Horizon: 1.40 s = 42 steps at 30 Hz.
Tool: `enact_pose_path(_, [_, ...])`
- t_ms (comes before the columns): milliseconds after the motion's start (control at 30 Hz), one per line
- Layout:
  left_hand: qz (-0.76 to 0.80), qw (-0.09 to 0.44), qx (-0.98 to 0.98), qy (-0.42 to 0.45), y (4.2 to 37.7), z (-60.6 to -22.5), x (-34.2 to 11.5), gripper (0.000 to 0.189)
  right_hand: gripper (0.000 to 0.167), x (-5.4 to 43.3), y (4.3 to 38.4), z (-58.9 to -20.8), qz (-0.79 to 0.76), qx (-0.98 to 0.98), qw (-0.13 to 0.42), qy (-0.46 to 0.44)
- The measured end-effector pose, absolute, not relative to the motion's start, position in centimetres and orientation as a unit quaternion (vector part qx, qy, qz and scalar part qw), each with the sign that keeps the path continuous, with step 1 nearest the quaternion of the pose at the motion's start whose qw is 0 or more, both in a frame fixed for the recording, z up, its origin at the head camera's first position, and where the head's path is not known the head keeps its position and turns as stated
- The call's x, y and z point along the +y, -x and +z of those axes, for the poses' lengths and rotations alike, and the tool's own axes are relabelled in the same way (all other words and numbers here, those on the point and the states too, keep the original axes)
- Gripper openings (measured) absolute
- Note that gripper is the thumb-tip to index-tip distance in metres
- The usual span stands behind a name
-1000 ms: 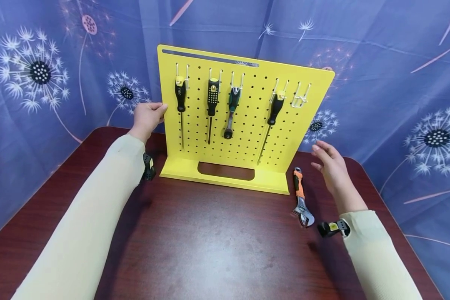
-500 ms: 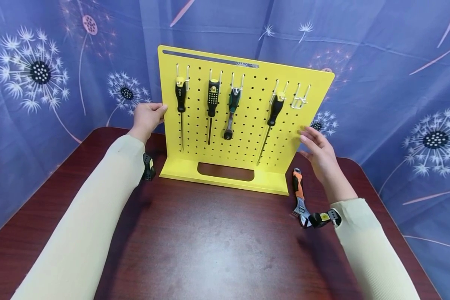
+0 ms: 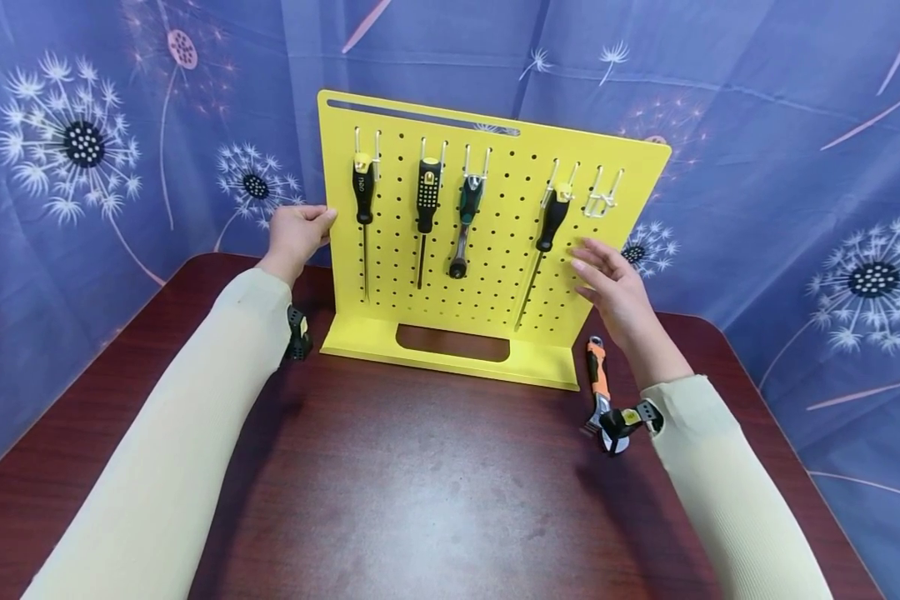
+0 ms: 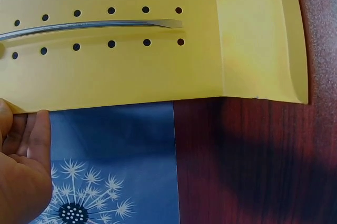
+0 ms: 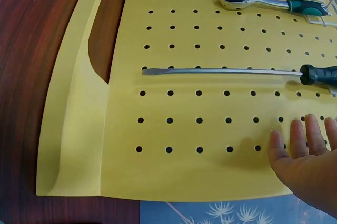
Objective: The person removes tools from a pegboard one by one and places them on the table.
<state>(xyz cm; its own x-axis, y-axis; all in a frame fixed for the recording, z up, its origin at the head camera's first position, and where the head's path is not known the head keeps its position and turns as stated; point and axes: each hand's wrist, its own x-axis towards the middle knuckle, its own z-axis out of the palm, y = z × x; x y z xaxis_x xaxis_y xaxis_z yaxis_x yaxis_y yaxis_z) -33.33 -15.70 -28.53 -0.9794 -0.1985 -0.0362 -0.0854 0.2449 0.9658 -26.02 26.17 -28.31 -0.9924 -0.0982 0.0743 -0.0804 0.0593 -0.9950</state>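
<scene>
My left hand (image 3: 294,240) pinches the left edge of the upright yellow pegboard (image 3: 555,142); in the left wrist view its fingertips meet that edge. Open and holding nothing, my right hand (image 3: 613,287) hovers in front of the board's right side. In the right wrist view its spread fingers (image 5: 314,137) lie close to a black-handled flat-blade screwdriver (image 5: 226,71). Two more screwdrivers, one on the far left (image 3: 363,192) and one with a dotted grip (image 3: 427,196), hang from hooks, as does a green-handled ratchet wrench (image 3: 470,200). A bare white hook (image 3: 598,204) is at upper right.
An orange-and-black adjustable wrench (image 3: 597,371) lies on the dark wooden table (image 3: 420,475) beside the board's right foot, its head partly covered by the right wrist camera (image 3: 630,418). A blue dandelion-print curtain (image 3: 450,50) hangs behind.
My right hand has moved left, from beside the board to in front of its right side, and its wrist camera now overlaps the adjustable wrench. My left hand keeps its grip.
</scene>
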Motion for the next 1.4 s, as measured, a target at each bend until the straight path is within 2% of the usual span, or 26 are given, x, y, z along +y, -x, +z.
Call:
enact_pose_path(933, [-0.609, 0.053, -0.785, -0.094, 33.4, -28.6, -15.7, 0.042, 0.066, 23.2, 28.6, -27.8, -0.764, 0.643, 0.046, 0.019])
enact_pose_path(1000, [-0.611, 0.054, -0.785, -0.092, 33.4, -28.6, -15.7, 0.042, 0.056, 23.0, 28.8, -27.9, -0.771, 0.635, 0.046, 0.020])
enact_pose_path(1167, [-0.610, 0.053, -0.786, -0.090, 33.4, -28.6, -15.8, 0.043, 0.012, 22.5, 29.2, -28.0, -0.783, 0.619, 0.048, 0.029])
enact_pose_path(1200, [-0.609, 0.052, -0.786, -0.091, 33.3, -28.6, -15.8, 0.043, 0.008, 22.4, 29.2, -28.0, -0.784, 0.618, 0.048, 0.030])
enact_pose_path(1400, [-0.605, 0.050, -0.789, -0.093, 33.4, -28.5, -15.7, 0.043, 0.009, 22.2, 29.5, -28.3, -0.783, 0.620, 0.033, 0.035])
